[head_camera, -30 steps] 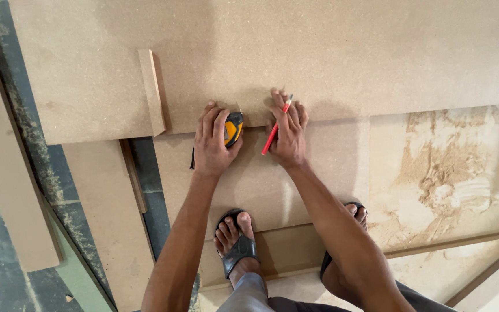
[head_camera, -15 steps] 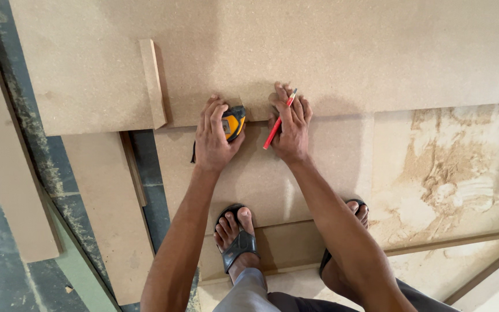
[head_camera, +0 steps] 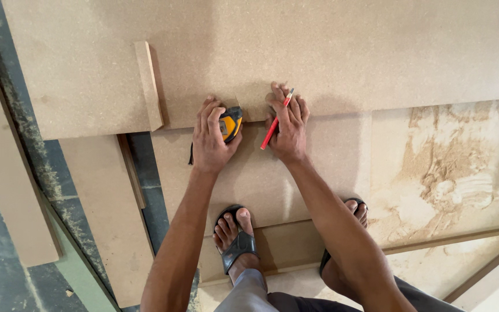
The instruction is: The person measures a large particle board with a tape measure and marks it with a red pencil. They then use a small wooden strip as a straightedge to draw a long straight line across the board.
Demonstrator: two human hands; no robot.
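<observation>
My left hand [head_camera: 210,138] grips a yellow and black tape measure [head_camera: 230,123] and presses it against the near edge of a large tan fibreboard sheet [head_camera: 319,52]. My right hand [head_camera: 287,124] holds a red pencil [head_camera: 277,118] between its fingers, its tip resting at the same board edge a little to the right of the tape measure. Both hands lie on a lower board [head_camera: 319,167] that sits under the big sheet.
A narrow wooden strip [head_camera: 148,84] lies upright on the big sheet, left of my hands. More board offcuts [head_camera: 111,214] rest on the grey floor at left. Sawdust [head_camera: 451,162] covers the board at right. My feet in black sandals [head_camera: 237,240] stand below.
Both hands have shifted slightly toward the board edge. The pencil has tilted up, with its tip now at the edge.
</observation>
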